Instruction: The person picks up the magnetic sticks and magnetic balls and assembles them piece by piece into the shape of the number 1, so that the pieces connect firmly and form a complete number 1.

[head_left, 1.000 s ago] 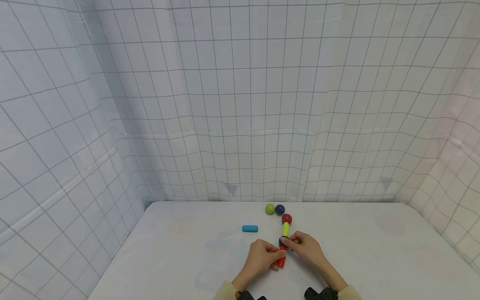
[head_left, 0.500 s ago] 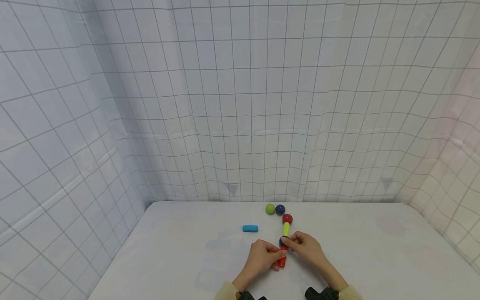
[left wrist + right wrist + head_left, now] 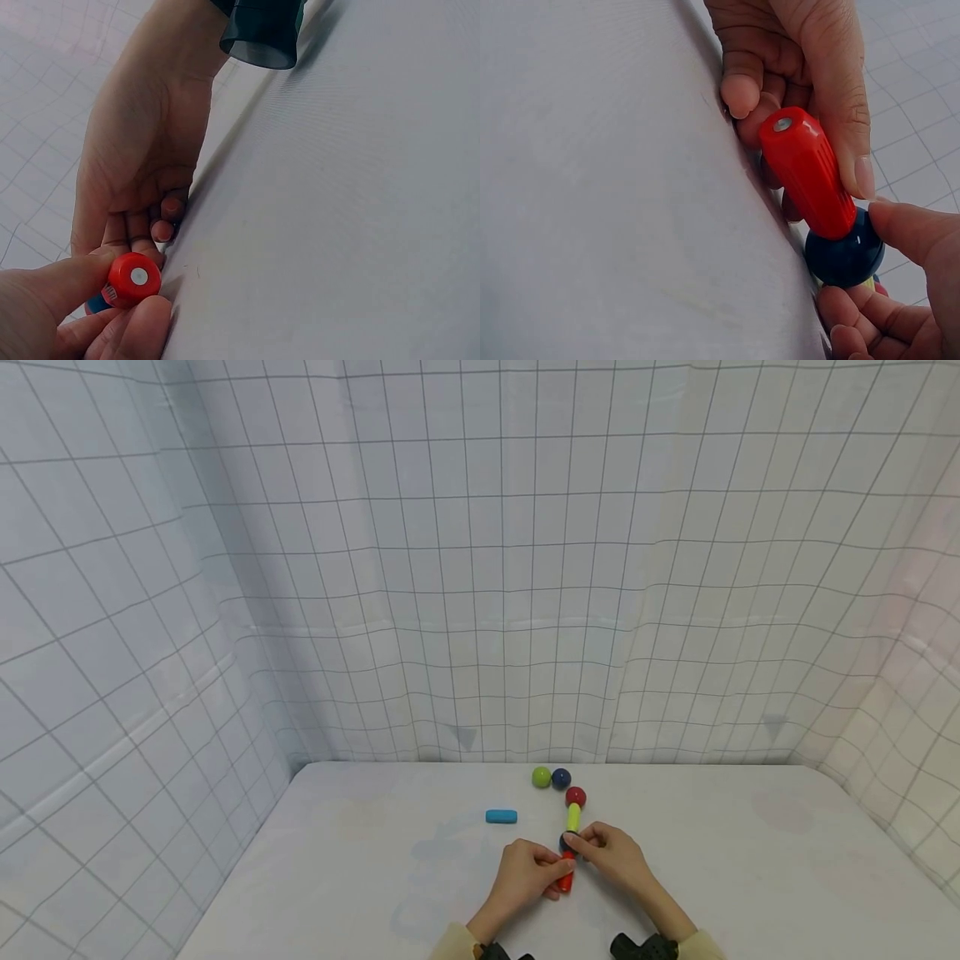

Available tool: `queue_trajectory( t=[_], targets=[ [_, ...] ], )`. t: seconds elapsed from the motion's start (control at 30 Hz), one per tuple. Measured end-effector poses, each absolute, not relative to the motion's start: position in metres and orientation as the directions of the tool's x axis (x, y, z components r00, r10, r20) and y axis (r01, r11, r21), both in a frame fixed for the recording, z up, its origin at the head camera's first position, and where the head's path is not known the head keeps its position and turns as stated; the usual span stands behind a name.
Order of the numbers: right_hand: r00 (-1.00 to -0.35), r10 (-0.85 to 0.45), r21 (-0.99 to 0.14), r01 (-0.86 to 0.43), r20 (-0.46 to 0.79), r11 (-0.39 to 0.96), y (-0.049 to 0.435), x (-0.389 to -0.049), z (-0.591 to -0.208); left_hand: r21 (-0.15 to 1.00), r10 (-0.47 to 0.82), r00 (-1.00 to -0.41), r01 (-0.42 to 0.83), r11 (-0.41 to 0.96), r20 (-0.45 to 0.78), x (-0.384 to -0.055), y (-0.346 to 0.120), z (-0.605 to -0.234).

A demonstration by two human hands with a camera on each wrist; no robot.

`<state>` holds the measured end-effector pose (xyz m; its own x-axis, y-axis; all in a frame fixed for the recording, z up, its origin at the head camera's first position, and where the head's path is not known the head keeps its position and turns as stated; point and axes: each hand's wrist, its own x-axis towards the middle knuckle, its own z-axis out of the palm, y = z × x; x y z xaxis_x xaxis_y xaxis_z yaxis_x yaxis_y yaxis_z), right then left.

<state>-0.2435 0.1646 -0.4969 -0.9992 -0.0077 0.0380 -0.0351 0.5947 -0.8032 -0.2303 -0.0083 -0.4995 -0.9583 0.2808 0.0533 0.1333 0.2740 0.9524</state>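
Between finger and thumb, my left hand pinches a red magnetic rod with a round metal disc in its near end. The rod's far end meets a dark blue ball, which my right hand pinches between thumb and fingers. Beyond that ball, a yellow-green rod runs on to a red ball, all in one line. In the left wrist view the red rod faces the camera end-on, mostly covering the blue ball behind it.
A green ball and another dark blue ball sit side by side just past the red ball. Left of the line lies a blue rod. The white table backs onto a gridded white curtain.
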Motion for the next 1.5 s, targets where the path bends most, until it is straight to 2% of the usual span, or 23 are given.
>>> queue_trajectory(
  t=[0.7,0.93,1.5],
  targets=[
    [-0.998,0.015,-0.795,-0.044,0.067,0.604,0.1640,-0.2447,-0.4963,0.940,0.264,-0.960,0.170,0.295,0.091,-0.2313,-0.0042,-0.5020],
    [-0.997,0.037,-0.762,-0.027,0.067,0.648,0.1663,-0.2453,-0.4955,0.943,0.272,-0.959,0.160,0.291,0.079,-0.2310,-0.0044,-0.5043],
    [-0.999,0.026,-0.775,-0.020,0.047,0.632,0.1690,-0.2479,-0.4923,0.939,0.283,-0.958,0.142,0.312,0.051,-0.2299,-0.0047,-0.5010]
  ],
)
